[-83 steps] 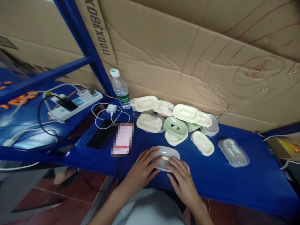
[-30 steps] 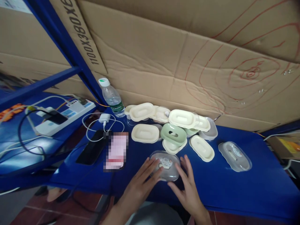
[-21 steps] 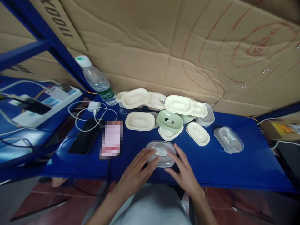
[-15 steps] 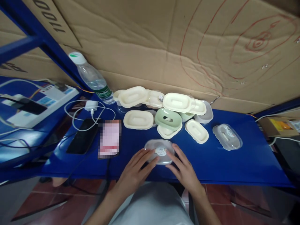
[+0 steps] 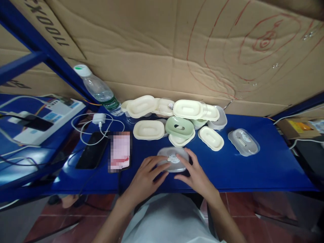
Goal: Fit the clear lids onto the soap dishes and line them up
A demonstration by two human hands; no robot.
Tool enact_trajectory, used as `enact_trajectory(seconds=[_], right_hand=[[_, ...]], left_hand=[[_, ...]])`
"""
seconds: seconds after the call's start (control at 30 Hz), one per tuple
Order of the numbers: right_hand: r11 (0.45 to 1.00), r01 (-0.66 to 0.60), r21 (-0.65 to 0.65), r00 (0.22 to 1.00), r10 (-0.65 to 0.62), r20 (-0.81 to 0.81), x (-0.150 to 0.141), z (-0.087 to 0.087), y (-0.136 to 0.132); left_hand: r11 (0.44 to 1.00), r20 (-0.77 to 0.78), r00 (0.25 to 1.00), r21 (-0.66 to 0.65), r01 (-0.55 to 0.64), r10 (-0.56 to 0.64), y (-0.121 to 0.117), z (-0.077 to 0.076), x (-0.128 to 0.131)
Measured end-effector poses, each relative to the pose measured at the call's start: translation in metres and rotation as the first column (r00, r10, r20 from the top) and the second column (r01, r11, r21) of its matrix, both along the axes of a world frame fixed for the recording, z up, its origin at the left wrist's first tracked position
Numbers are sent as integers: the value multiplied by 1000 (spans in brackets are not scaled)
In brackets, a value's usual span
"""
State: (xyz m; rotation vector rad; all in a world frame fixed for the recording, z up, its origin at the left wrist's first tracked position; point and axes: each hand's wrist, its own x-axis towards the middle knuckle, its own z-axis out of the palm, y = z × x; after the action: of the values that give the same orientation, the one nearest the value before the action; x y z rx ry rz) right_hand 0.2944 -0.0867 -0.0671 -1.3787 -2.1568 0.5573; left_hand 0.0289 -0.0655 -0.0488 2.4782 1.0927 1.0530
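Observation:
A clear oval plastic box (image 5: 172, 158) with a round label lies near the front of the blue table (image 5: 253, 168). My left hand (image 5: 145, 175) rests its spread fingers on the box's left edge. Against the box's right edge lies my right hand (image 5: 196, 173), fingers apart as well. Neither hand grips the box. Just behind it sits a cluster of cream oval boxes (image 5: 149, 129) and a green oval box (image 5: 179, 125). Another clear box (image 5: 243, 142) lies apart to the right.
A pixelated phone (image 5: 119, 151) and a black phone (image 5: 92, 155) lie left of my hands, with a white charger and cable (image 5: 99, 118). A water bottle (image 5: 97, 90) leans by the blue post. A power strip (image 5: 48, 116) sits on the left shelf. Cardboard (image 5: 177, 50) backs the table.
Both hands stay against the clear box, which now lies flat with its label up. My fingers have closed in slightly on its edges. The view has shifted.

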Motion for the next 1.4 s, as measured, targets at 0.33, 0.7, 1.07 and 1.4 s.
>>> enact_trajectory(seconds=[0.33,0.7,1.07,1.4], right_hand=[[936,333,113,940,-339,30,75,-14,-69],[671,670,316,674,-729,120,204,-15,-77],[700,550,455,680,-692,242,214,5,27],[970,182,158,946,-217,242,90,12,7]], left_hand=[[993,-15,998,-105,53,-54,-10,-8,12],[999,-43,998,-37,39,-41,3,-21,6],[999,-45,998,-26,33,-34,4,-23,8],[999,-57,998,1,-33,33,2,-22,11]])
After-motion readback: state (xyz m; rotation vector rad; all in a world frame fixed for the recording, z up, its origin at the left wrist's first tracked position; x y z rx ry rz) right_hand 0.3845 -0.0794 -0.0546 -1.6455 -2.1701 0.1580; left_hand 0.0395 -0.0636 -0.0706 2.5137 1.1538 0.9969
